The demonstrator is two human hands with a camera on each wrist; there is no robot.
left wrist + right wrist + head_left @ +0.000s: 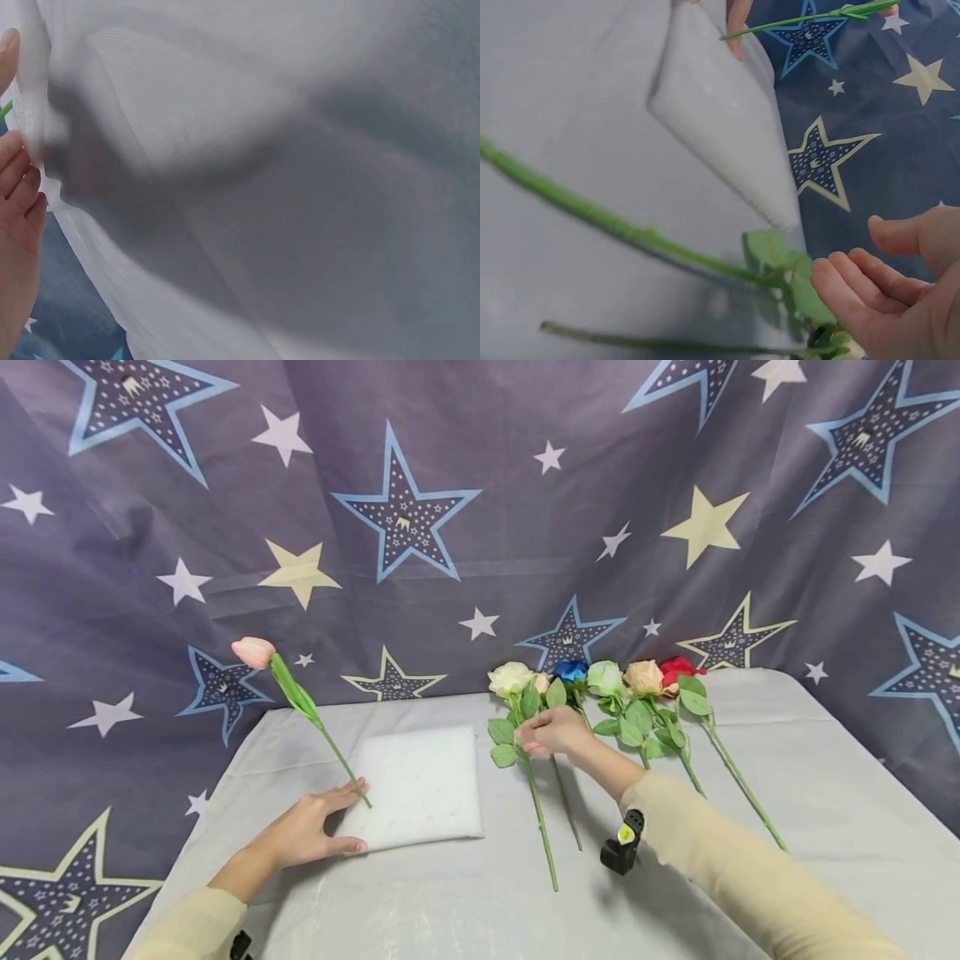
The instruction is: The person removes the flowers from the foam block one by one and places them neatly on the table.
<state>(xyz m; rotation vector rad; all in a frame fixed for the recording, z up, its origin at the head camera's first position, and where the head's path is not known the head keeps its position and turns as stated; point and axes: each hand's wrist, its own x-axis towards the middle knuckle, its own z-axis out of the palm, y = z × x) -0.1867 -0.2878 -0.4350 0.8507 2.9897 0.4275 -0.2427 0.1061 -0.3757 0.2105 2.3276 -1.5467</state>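
Observation:
A white foam block (420, 789) lies on the table, and my left hand (322, 822) steadies its left side, thumb at the near corner and fingers spread along the edge. From the block's left part a pink tulip (253, 652) rises on a green stem, leaning left. My right hand (553, 731) is over the leaves of a white rose (510, 679). In the right wrist view its fingers (862, 281) are loosely bent beside the leaves (806, 285), with nothing gripped. The left wrist view catches only part of the left hand (19, 180).
Right of the white rose lie a blue rose (572, 671), a pale green rose (604, 677), a peach rose (643, 677) and a red rose (678, 670), stems toward the near side. A star-patterned curtain (480, 527) hangs behind the cloth-covered table (420, 902).

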